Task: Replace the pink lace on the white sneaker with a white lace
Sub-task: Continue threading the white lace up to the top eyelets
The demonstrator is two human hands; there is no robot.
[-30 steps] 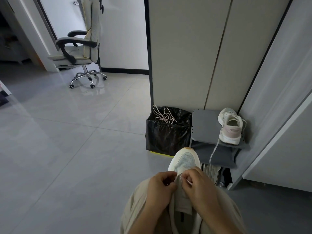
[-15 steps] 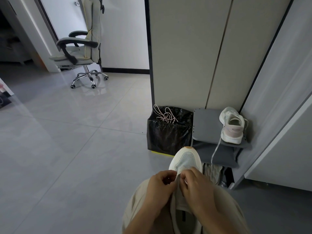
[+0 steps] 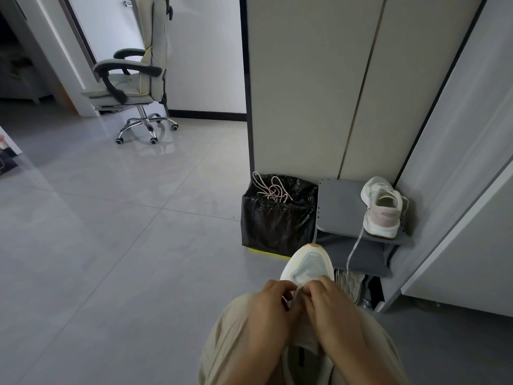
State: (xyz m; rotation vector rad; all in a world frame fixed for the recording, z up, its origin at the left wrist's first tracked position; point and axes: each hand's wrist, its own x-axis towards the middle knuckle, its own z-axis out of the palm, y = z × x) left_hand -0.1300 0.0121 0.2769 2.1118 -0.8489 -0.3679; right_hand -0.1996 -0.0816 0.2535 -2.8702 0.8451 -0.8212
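Cabinet doors rise at the far right; at their foot a black bin holds the pink lace on its rim, apparently discarded, beside a grey rack carrying the second sneaker. Nearer, the white sneaker lies toe-away on the lap, eyelets up for threading. Left hand and right hand meet over it, fingers curled and pinching at the front eyelets, seemingly on the white lace, a strand too small to see.
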